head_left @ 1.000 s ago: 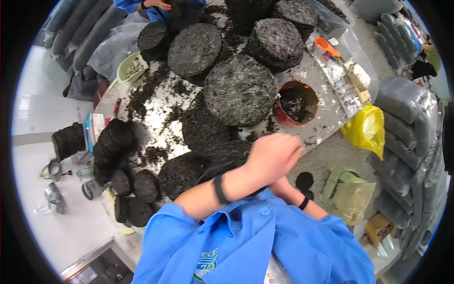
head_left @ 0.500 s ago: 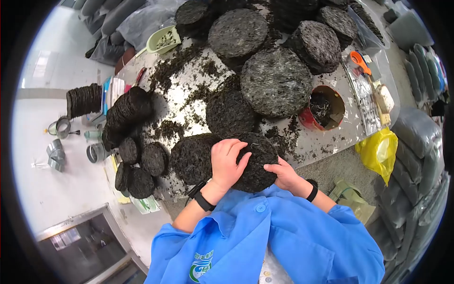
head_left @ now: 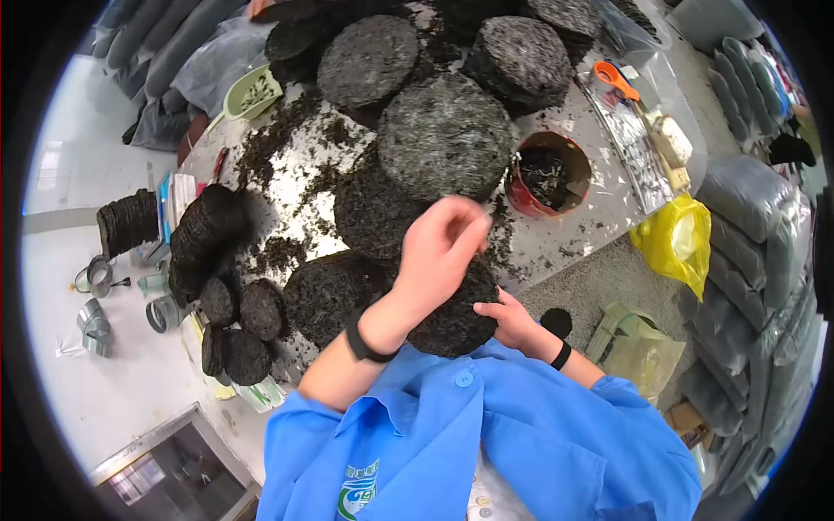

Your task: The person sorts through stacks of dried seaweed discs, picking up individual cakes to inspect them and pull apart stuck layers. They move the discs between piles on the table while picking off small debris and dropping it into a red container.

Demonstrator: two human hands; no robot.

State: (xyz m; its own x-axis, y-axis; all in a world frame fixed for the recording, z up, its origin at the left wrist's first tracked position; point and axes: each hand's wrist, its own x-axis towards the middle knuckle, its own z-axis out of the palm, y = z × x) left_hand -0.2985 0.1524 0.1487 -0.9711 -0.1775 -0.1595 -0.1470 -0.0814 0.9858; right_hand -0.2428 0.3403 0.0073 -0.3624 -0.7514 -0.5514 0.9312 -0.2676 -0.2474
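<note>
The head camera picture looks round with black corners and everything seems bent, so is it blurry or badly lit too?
Head view: a fisheye lens bends the table edge and leaves a black border. Light is even and soft, with faint shadows. The left hand is slightly motion-blurred; the dark round cake that the right hand steadies looks sharp.

A round, flat, dark pressed-leaf cake [head_left: 453,319] with a rough, fibrous top lies at the near edge of the crumb-strewn grey surface [head_left: 565,234], just in front of the blue shirt. It is tilted slightly toward the person, overlapping a similar dark cake [head_left: 328,295] on its left side.
</note>
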